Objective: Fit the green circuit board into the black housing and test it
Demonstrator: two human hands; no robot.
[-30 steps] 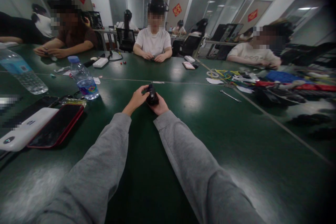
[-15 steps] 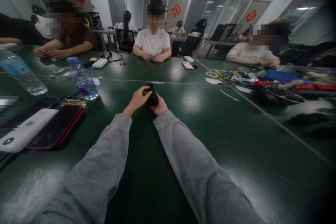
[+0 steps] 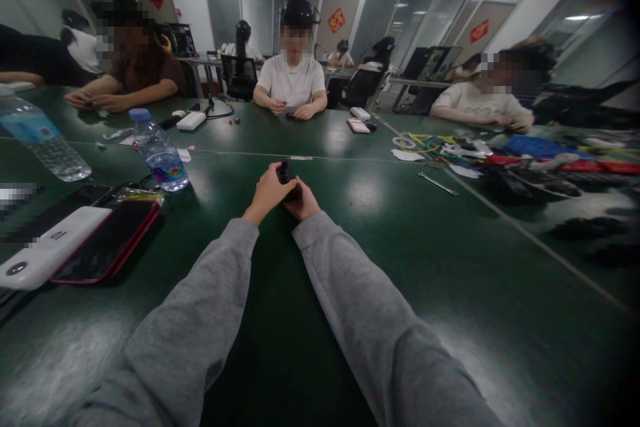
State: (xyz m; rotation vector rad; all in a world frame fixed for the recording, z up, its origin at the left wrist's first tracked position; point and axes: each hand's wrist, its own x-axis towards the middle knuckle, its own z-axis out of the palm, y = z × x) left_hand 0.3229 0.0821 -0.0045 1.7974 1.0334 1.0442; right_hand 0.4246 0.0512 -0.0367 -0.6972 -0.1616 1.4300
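A small black blocky object (image 3: pixel 285 172) is between my two hands above the far half of the green table (image 3: pixel 340 260); its kind cannot be made out. My left hand (image 3: pixel 270 192) grips it from the left, with the thumb across its near side. From the right and below, my right hand (image 3: pixel 304 201) is closed around it. The hands cover most of the object, so only its dark upper part shows. Grey sleeves cover both forearms.
To the left stand two water bottles (image 3: pixel 159 153), near a white power bank (image 3: pixel 55 243) and a red-edged phone (image 3: pixel 107 240). A wrench (image 3: pixel 437 183) lies to the right, before a pile of cables and tools (image 3: pixel 545 160). Across the table sits a person (image 3: pixel 291 80).
My left hand has shifted slightly right and wraps further over the black object, hiding more of it. My right hand stays almost where it was.
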